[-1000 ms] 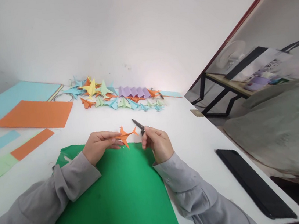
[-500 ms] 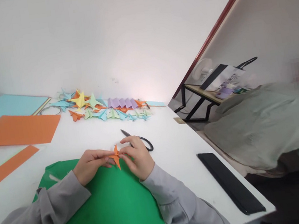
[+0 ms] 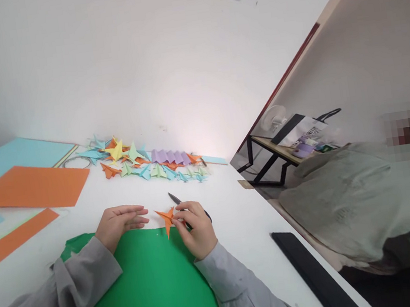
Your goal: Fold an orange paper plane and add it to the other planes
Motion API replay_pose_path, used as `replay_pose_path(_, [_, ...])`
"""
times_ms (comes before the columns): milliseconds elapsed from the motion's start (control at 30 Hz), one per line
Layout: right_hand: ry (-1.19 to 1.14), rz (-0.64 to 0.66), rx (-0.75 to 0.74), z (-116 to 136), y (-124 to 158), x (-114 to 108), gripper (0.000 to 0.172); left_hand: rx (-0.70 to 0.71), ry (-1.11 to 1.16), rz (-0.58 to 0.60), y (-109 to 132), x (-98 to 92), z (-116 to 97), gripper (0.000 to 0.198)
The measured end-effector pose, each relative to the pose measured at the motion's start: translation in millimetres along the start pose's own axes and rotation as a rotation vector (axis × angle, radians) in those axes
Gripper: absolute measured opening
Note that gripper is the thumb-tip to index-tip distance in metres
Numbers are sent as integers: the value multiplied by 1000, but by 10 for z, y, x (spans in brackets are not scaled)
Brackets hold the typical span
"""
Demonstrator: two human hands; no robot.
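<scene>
Pinched between the fingertips of my right hand (image 3: 196,231) is a small orange origami bird (image 3: 166,218) with pointed wings. My left hand (image 3: 119,225) is apart from it, just to the left, fingers stretched out and holding nothing. Behind my right hand lies a pair of scissors (image 3: 174,198) with dark handles, partly hidden by the fingers. Beneath both forearms spreads a green sheet (image 3: 147,283), at the near edge of the white table (image 3: 241,219).
Several folded paper shapes (image 3: 123,152) and a purple pleated strip (image 3: 170,157) lie along the wall. Orange sheets (image 3: 38,187) and a blue sheet (image 3: 25,153) are at left. A black flat case (image 3: 313,270) lies at right, near a seated person (image 3: 349,199).
My left hand has let go of the orange origami bird and drawn back left. The right hand has shifted slightly right with the bird. The view has tilted up a little.
</scene>
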State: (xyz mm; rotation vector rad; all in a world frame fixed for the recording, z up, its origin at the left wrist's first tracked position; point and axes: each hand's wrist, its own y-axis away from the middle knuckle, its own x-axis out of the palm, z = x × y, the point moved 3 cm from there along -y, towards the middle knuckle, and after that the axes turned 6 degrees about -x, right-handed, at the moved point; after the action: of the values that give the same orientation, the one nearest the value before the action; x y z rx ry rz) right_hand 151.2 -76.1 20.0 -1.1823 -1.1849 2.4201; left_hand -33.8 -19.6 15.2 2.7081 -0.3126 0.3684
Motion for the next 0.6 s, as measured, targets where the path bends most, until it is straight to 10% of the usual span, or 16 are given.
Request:
replay_pose_path(200, [-44,-87,331,-379,-65,-93,8,26,-24,-21,-48,25,26,17])
replay_pose_path(300, [153,-51,720,-838,-160,-295,9,71,-97,12,-67,43,59,17])
replay_pose_path(600, [415,81,1196,-2067,-286,-727,28,79,-179,2,-163,23,146,23])
